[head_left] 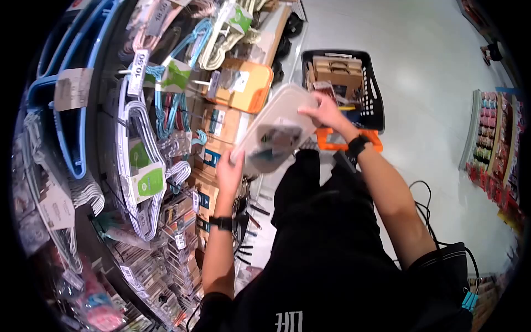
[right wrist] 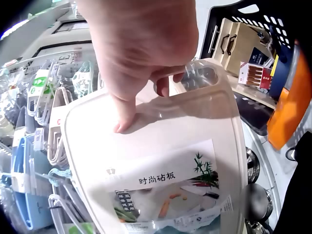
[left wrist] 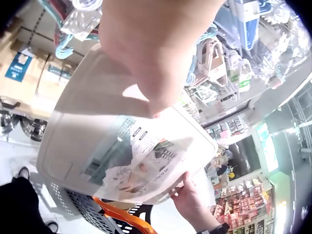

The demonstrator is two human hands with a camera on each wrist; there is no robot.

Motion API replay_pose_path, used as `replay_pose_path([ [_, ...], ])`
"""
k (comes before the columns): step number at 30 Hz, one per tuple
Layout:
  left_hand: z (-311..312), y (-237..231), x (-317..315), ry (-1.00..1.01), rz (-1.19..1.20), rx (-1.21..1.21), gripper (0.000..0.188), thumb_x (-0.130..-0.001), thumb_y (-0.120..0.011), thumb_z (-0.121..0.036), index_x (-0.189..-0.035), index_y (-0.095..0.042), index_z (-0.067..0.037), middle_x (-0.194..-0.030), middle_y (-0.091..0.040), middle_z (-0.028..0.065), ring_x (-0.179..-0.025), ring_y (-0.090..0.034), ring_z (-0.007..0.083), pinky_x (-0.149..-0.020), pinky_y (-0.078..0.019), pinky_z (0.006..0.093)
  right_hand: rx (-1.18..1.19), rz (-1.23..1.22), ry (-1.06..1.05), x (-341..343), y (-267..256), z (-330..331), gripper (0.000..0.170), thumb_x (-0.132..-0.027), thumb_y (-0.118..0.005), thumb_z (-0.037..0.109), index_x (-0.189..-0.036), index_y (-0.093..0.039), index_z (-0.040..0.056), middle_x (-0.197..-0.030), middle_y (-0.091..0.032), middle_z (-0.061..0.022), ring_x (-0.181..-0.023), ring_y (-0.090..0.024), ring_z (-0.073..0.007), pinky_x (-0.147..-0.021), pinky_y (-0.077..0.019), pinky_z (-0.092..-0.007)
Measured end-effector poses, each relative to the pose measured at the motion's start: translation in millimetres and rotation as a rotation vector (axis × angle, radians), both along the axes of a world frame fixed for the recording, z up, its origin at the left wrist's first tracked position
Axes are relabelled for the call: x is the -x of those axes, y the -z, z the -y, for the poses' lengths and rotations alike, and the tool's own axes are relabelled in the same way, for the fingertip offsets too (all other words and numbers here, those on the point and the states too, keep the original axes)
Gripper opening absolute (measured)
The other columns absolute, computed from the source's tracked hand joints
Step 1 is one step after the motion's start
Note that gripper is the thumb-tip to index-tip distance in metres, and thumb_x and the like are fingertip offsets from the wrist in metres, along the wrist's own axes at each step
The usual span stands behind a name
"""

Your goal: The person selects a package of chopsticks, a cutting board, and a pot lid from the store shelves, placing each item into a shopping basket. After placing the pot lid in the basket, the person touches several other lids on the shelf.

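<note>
Closest to the head camera: black shirt (head_left: 326, 265), matte cloth, with white lettering.

Ahead of it, between both hands: cutting board (head_left: 279, 124). Is pale beige, flat and smooth, with rounded corners, a raised rim and a slight sheen. Has an elongated handle slot (right wrist: 195, 80) at one end. Carries a printed label (right wrist: 168, 192) showing bamboo, vegetables and Chinese text. In the head view, lies tilted, well above the floor (head_left: 409, 66).

Right grip (head_left: 326, 110): closed to board thickness at the slotted end. Passes fingers through the slot; presses the thumb against the labelled face.

Left grip (head_left: 229, 171): closed around the opposite end. Rests the thumb on the board; fingers mostly hidden behind it, exact curl cannot be told.

Beyond the right grip: black basket (head_left: 375, 94), perforated rigid plastic, with smooth orange handle (head_left: 326, 138). Holds a light wooden item (right wrist: 234, 46) with dark curved handles, beside a red and white box (right wrist: 255, 75).

On the left side: blue hangers (head_left: 83, 102), glossy plastic; striped hangers (head_left: 126, 149), slender and curved, with green-and-white tags. Near the cutting board: orange-yellow board (head_left: 257, 83), rounded rectangle.
</note>
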State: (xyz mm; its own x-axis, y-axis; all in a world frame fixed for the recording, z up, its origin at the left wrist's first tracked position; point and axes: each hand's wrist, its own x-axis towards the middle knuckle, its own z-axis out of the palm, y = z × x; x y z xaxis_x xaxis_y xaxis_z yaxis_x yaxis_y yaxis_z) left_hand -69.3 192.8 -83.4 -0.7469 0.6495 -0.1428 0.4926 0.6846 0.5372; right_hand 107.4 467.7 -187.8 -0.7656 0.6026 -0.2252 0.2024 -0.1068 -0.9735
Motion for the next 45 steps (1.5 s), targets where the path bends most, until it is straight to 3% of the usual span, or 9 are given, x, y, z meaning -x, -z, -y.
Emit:
replay_pose_path([
  [1,1,30,14,0.018,-0.028,-0.077,0.027,-0.086,-0.067,-0.023,-0.099,-0.063,0.0,-0.08,-0.065,0.0157,-0.071,-0.061,0.0215,-0.068,-0.0474,0.0332,0.117,0.041,0.037,-2,0,-5,0.041,-0.075,-0.081,0.029,-0.1,-0.065,0.0002,-0.086,-0.067,-0.0051,-0.076,-0.059,-0.0118,-0.071,-0.0494,-0.029],
  [3,-26,39,23,-0.031,0.154,-0.078,0.025,-0.087,-0.063,-0.02,-0.104,-0.062,-0.001,-0.092,-0.066,0.0201,-0.089,-0.063,0.0375,-0.079,-0.0481,0.0414,0.113,-0.032,0.136,-4,-5,-13,0.037,-0.076,-0.08,0.028,-0.097,-0.064,0.0006,-0.086,-0.066,-0.0043,-0.078,-0.058,-0.0106,-0.073,-0.0491,-0.0282],
  [5,-54,68,42,0.097,0.017,-0.167,0.025,-0.087,-0.06,-0.016,-0.109,-0.06,-0.004,-0.102,-0.064,0.0176,-0.097,-0.059,0.0382,-0.086,-0.0449,0.0441,-0.178,0.057,0.234,-9,-8,-28,0.035,-0.079,-0.078,0.027,-0.096,-0.064,0.0002,-0.087,-0.066,-0.0032,-0.08,-0.058,-0.0101,-0.076,-0.0486,-0.0271],
  [12,-141,81,45,0.296,-0.077,-0.186,0.061,-0.084,-0.057,-0.002,-0.14,-0.032,0.0,-0.141,-0.032,0.0265,-0.124,-0.043,0.0428,-0.103,-0.0367,0.0431,0.122,0.069,0.484,-46,-7,-63,0.025,-0.088,-0.068,0.026,-0.089,-0.058,0.003,-0.079,-0.058,0.0006,-0.074,-0.051,-0.006,-0.067,-0.0442,-0.0237],
  [24,-170,259,82,0.394,-0.028,0.377,0.061,-0.086,-0.058,-0.015,-0.136,-0.031,0.006,-0.137,-0.036,0.0272,-0.123,-0.04,0.0444,-0.108,-0.0304,0.0449,0.454,0.116,0.548,-44,138,-171,0.039,-0.092,-0.062,0.038,-0.11,-0.061,0.0031,-0.095,-0.063,-0.0014,-0.087,-0.056,-0.0078,-0.079,-0.0458,-0.0262],
  [30,-251,367,213,0.263,-0.222,0.355,0.057,-0.093,-0.052,-0.034,-0.127,-0.042,0.01,-0.126,-0.045,0.0298,-0.118,-0.045,0.0443,-0.102,-0.0365,0.0444,0.387,0.152,0.437,-42,249,-198,0.048,-0.092,-0.058,0.05,-0.109,-0.06,0.0053,-0.09,-0.061,0.0,-0.086,-0.054,-0.008,-0.08,-0.0454,-0.0281],
  [35,-275,440,208,-0.117,-0.501,0.554,0.069,-0.096,-0.041,-0.046,-0.148,-0.019,-0.006,-0.152,-0.019,0.0241,-0.14,-0.02,0.0403,-0.111,-0.0191,0.0567,0.506,0.249,0.378,-40,274,-207,0.049,-0.095,-0.051,0.05,-0.119,-0.057,0.0066,-0.103,-0.061,0.0026,-0.094,-0.053,-0.0052,-0.085,-0.0411,-0.0228],
  [39,-280,432,200,-0.182,-0.418,0.471,0.067,-0.098,-0.023,-0.05,-0.151,-0.015,-0.009,-0.156,-0.014,0.0195,-0.144,-0.012,0.0367,-0.111,-0.0113,0.0606,0.545,0.216,0.484,-28,275,-203,0.047,-0.095,-0.053,0.047,-0.114,-0.06,0.0044,-0.093,-0.061,0.002,-0.085,-0.054,-0.0057,-0.082,-0.0431,-0.0237],
  [45,-287,417,190,-0.22,-0.38,0.345,0.06,-0.098,-0.029,-0.043,-0.149,-0.023,-0.01,-0.155,-0.018,0.0179,-0.144,-0.013,0.0324,-0.114,-0.0066,0.0555,0.617,0.256,0.491,-5,267,-207,0.043,-0.095,-0.054,0.046,-0.112,-0.061,0.0074,-0.093,-0.061,0.003,-0.08,-0.049,-0.0039,-0.075,-0.0376,-0.0201],
])
